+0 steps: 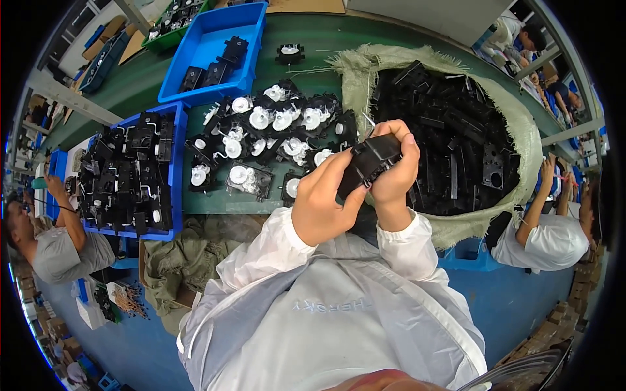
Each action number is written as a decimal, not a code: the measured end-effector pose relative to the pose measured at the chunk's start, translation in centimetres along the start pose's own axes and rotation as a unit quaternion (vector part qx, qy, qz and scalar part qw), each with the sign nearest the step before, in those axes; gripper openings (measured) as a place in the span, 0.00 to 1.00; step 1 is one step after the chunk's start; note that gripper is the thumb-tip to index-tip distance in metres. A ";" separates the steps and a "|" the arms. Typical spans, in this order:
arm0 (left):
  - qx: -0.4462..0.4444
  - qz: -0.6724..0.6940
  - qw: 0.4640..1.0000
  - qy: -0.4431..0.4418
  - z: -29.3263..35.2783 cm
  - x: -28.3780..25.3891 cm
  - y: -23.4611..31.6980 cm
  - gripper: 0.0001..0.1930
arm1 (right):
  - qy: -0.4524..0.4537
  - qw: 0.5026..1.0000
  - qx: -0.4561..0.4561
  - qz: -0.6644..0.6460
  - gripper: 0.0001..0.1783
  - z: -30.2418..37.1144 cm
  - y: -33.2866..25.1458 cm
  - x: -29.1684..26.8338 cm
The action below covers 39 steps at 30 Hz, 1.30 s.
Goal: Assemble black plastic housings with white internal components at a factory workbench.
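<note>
Both hands grip a black plastic housing (370, 161) in front of my chest. My left hand (321, 201) closes on its left side, thumb at the lower edge. My right hand (395, 181) wraps round its right side, with fingers over the top. A thin bent metal rod (369, 121) sticks up beside the housing; whether it belongs to it I cannot tell. Beyond my left hand, several black gear assemblies with white gears (282, 120) lie heaped on the green table (313, 40). Just right of my right hand stands a woven sack (527, 143) full of black plastic parts (450, 124).
A blue bin (177, 171) packed with black assemblies stands at the left. Behind it, another blue bin (255, 53) holds a few black parts. One gear assembly (289, 53) lies apart near the table's back. People work at the left (72, 251) and right (554, 238).
</note>
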<state>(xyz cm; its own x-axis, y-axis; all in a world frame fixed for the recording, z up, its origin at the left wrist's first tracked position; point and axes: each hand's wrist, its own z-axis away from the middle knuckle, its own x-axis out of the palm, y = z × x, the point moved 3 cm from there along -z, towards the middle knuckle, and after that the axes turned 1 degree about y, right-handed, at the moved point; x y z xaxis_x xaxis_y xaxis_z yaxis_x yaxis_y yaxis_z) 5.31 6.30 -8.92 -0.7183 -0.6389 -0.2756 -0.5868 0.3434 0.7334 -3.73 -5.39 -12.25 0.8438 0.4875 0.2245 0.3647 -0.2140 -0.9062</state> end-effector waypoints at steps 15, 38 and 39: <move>-0.310 -0.495 0.806 -0.096 -22.1 -19.6 -31.4 0.29 | 0.085 0.883 -0.018 0.461 0.11 2.6 -7.5 -8.3; 0.052 -0.708 0.618 -0.337 -21.0 0.2 -33.4 0.13 | 0.124 0.770 -0.089 0.620 0.11 4.0 -8.8 -9.5; 0.043 -0.706 0.630 -0.322 -21.0 0.6 -33.1 0.13 | 0.117 0.763 -0.093 0.628 0.12 3.8 -8.7 -9.5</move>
<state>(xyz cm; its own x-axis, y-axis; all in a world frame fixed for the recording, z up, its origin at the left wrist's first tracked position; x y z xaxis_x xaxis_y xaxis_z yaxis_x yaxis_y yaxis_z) 32.09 -19.90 -20.33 0.5550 0.0522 -0.8302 -0.8089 -0.1991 -0.5532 -16.40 -4.91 -7.87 0.6126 -0.3617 -0.7028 -0.7596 -0.5153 -0.3969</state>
